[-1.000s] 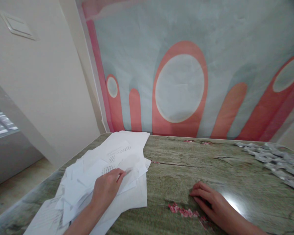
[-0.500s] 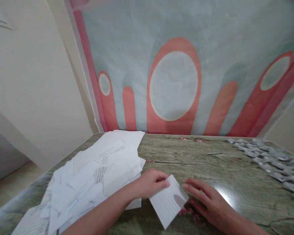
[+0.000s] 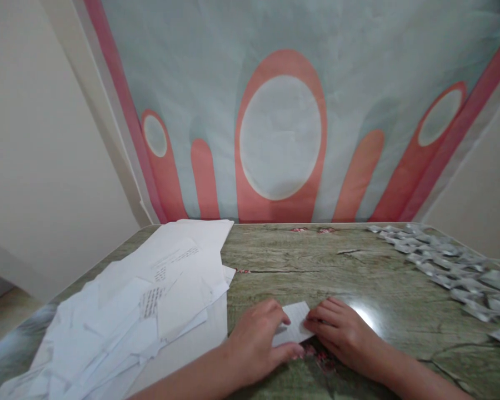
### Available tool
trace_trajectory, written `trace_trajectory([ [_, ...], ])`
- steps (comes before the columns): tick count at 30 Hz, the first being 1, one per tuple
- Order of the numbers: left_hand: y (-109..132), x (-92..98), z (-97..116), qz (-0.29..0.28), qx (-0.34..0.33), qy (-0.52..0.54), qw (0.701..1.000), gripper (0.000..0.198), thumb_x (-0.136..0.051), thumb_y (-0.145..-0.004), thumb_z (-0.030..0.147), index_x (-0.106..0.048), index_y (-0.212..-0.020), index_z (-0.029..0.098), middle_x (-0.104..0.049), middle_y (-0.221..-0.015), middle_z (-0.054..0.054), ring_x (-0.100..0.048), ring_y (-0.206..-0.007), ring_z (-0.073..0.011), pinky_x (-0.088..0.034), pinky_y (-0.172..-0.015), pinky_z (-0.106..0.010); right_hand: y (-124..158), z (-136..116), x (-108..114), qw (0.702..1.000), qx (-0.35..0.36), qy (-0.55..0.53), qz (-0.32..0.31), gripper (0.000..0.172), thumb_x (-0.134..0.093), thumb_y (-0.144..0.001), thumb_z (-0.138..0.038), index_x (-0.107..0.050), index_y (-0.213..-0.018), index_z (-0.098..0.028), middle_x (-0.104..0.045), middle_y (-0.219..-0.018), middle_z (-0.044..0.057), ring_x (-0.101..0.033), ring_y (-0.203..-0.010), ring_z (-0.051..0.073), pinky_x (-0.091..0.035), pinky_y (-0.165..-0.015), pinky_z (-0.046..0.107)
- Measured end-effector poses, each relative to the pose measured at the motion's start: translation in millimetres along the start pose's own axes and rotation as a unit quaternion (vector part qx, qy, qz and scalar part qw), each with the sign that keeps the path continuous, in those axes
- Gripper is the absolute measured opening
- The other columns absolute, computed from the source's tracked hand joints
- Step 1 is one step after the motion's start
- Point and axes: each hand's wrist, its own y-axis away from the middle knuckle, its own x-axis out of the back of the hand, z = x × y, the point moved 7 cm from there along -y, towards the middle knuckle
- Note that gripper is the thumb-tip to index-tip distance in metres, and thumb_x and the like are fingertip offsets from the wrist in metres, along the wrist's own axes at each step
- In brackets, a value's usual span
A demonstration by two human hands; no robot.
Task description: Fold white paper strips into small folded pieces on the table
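Left hand: loosely curled, fingers on top of small paper slip, thumb at its near edge, gripping it. Right hand: fingers extended, tips pressing the slip's right edge. Slip sits between both hands, low on the table. Loose paper pile to the left, foil packets far right.

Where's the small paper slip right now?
Head view, low centre: the paper slip lies on the table between the left hand and right hand, both touching it, just right of the pile of white papers.
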Motion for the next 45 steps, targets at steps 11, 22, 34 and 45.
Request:
trace_trajectory([
  [11, 6, -3.4, 0, 0.017, -0.035, 0.013, 0.999, 0.021, -0.043, -0.091, 0.024, -0.059, -0.077, 0.018, -0.058, -0.082, -0.003, -0.053, -0.081, -0.0157, -0.039, -0.073, -0.024, 1, 7, -1, 0.985, -0.101, -0.132, -0.052, 0.018, -0.046, -0.091, -0.024, -0.063, -0.094, -0.023, -0.062, -0.081, 0.003, -0.054, -0.077, 0.016, -0.037, -0.069, 0.029],
  [22, 1, -2.1, -15, 0.066, -0.005, 0.046, 0.997, 0.015, -0.044, -0.09, 0.023, -0.059, -0.088, 0.018, -0.058, -0.085, -0.003, -0.054, -0.079, -0.0159, -0.041, -0.072, -0.025, 5, 34, -15, 0.94, -0.271, -0.208, -0.015, 0.02, -0.042, -0.091, -0.029, -0.055, -0.08, -0.02, -0.056, -0.075, 0.001, -0.054, -0.071, 0.014, -0.04, -0.064, 0.025],
  [34, 6, -3.1, 7, 0.091, -0.101, -0.114, 0.984, 0.026, -0.043, -0.088, 0.016, -0.055, -0.112, 0.02, -0.048, -0.126, -0.008, -0.044, -0.117, -0.0231, -0.036, -0.098, -0.038, -3, 40, -25, 0.949, -0.277, -0.14, -0.047, 0.016, -0.043, -0.09, -0.024, -0.056, -0.081, -0.019, -0.057, -0.08, 0.003, -0.056, -0.073, 0.016, -0.041, -0.066, 0.027],
  [45, 26, -52.2, 10, -0.059, -0.133, -0.202, 0.969, 0.076, -0.025, -0.088, 0.063, -0.021, -0.141, 0.009, -0.018, -0.148, -0.013, -0.013, -0.136, -0.0276, -0.017, -0.11, -0.044, -5, 41, -23, 0.95, -0.278, -0.142, -0.027, 0.014, -0.045, -0.088, -0.022, -0.056, -0.079, -0.019, -0.058, -0.077, 0.002, -0.056, -0.072, 0.016, -0.043, -0.065, 0.027],
])
